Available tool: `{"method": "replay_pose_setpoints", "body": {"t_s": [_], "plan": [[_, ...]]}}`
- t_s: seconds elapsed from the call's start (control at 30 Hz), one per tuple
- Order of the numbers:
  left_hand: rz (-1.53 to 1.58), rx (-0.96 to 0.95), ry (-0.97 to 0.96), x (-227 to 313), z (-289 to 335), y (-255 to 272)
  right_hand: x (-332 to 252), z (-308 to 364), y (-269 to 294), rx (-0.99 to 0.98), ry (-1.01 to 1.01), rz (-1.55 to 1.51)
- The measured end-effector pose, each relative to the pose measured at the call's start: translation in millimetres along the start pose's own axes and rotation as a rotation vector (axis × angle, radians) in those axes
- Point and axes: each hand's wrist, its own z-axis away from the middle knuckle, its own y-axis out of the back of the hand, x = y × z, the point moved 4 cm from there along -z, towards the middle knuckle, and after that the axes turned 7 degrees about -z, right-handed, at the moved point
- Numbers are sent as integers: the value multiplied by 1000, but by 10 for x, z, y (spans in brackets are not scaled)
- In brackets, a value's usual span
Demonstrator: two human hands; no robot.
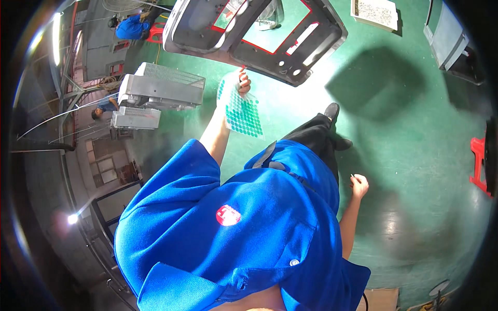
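Observation:
My left hand (243,83) is raised at the upper middle, its fingers closed on a clear sheet of green round stickers (244,118). The sheet hangs down in rows of dots beside my wrist. Just above the hand is a large dark grey frame-like housing (220,57), tilted, with red-edged openings; its lower edge is close to my fingertips, and I cannot tell if they touch. My right hand (359,185) hangs low at my right side, away from the housing. Its fingers are curled together, with a tiny pale bit at the tips that is too small to name.
Grey box-shaped housings (161,88) hang at the left. A white tray of small pale pieces (374,13) lies on the green floor at the top right. Red plastic stools (478,166) stand at the right edge and far back, near a person in blue (129,28).

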Motion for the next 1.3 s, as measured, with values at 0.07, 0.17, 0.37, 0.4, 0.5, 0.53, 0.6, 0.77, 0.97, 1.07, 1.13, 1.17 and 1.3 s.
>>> {"method": "replay_pose_setpoints", "body": {"t_s": [0.07,0.17,0.37,0.4,0.5,0.53,0.6,0.77,0.97,1.07,1.13,1.17,1.3], "plan": [[51,-66,69,-18,-74,137,30,-20,24,3,-31,36],[21,-42,79,-31,-96,260,113,-19,39,16,-45,-9],[-5,28,106,0,-52,90,282,-12,47,-21,-102,-6],[16,-5,123,-23,-90,119,291,-3,52,-9,-99,10],[49,-52,130,-14,-100,201,129,32,-37,-10,-84,36],[43,-50,118,-14,-99,152,119,30,-50,-11,-74,29],[71,-100,122,-16,-140,185,100,31,-74,-21,-53,19],[133,-136,131,-32,-176,343,-22,-11,-62,-46,-62,-11],[87,73,179,-59,-185,340,-96,-51,22,-48,-90,64],[117,7,147,-63,-185,388,-129,-78,75,-38,-116,76],[148,-36,150,-75,-180,429,-173,-110,104,-46,-119,67],[168,-59,162,-81,-180,456,-205,-128,121,-51,-120,63],[114,12,109,-105,-185,435,-362,-152,181,-48,-120,71]]}}
